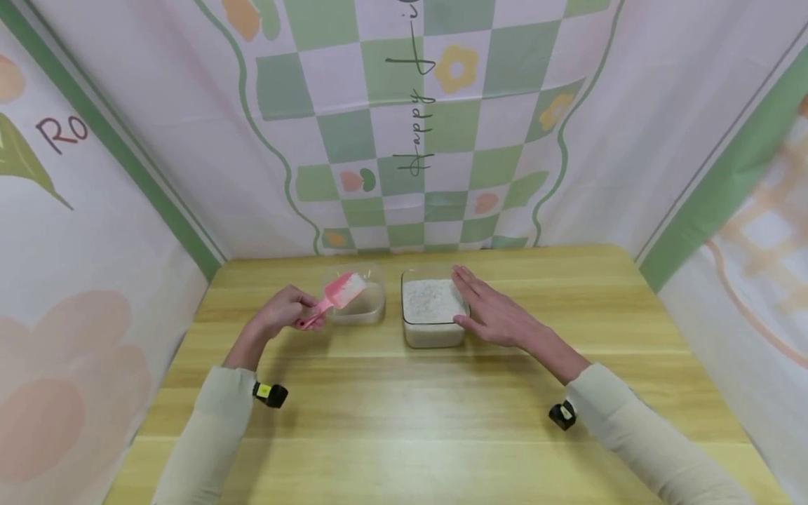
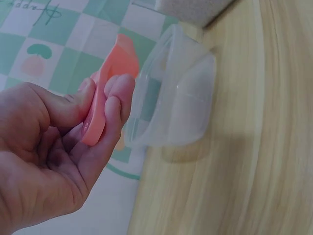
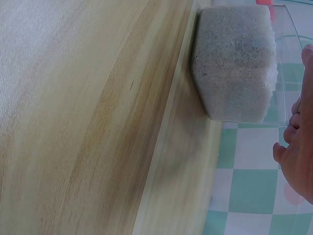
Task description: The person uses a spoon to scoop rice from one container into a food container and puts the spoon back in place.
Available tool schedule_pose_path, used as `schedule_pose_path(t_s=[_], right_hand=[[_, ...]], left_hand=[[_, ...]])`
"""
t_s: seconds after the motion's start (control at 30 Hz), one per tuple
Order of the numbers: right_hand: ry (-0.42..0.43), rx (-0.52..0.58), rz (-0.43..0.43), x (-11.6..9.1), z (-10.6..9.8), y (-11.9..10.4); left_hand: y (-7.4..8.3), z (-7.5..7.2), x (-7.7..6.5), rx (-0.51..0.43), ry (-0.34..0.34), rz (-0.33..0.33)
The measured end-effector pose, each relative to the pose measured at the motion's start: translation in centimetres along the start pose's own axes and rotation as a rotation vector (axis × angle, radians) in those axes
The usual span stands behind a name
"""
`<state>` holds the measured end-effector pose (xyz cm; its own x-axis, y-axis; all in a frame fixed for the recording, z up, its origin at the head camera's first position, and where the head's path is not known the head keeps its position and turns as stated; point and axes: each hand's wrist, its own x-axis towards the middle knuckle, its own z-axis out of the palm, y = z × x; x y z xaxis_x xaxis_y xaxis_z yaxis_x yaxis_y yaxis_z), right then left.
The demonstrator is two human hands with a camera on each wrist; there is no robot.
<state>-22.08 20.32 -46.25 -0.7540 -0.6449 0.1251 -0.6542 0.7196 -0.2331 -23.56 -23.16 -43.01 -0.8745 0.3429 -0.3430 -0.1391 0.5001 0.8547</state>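
My left hand [image 1: 287, 312] pinches the handle of a pink scoop [image 1: 335, 294] between thumb and fingers. White grains that look like rice [image 1: 355, 283] lie in the scoop, which is tilted over a clear plastic tub [image 1: 357, 318]. In the left wrist view the scoop [image 2: 100, 105] appears edge-on beside the tub [image 2: 195, 105]; its load is hidden there. To the right stands a clear square container [image 1: 435, 338], filled well up with white rice-like grains [image 1: 431, 300]. My right hand [image 1: 499, 315] rests with straight fingers against that container's right rim.
Both containers stand near the back of a wooden table [image 1: 404, 435], a small gap between them. Behind the table hangs a green-and-white checked cloth [image 1: 391, 210], with printed cloth at both sides. Each wrist carries a small black camera.
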Motion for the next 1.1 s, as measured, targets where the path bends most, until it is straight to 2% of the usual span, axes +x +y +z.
schedule_pose_path(t_s=[0.27,0.57,0.87,1.1], right_hand=[[0.013,0.005,-0.009,-0.03,0.07,0.0],[0.012,0.003,-0.004,0.03,0.03,-0.07],[0.004,0.008,0.01,0.02,0.08,0.0],[0.008,0.014,0.011,-0.05,0.02,-0.06]], left_hand=[[-0.37,-0.14,-0.35,0.057,0.066,-0.007],[-0.73,-0.06,-0.07,0.13,0.131,-0.011],[-0.43,0.02,-0.04,0.219,0.168,-0.01],[0.1,0.17,-0.17,0.33,0.19,-0.02]])
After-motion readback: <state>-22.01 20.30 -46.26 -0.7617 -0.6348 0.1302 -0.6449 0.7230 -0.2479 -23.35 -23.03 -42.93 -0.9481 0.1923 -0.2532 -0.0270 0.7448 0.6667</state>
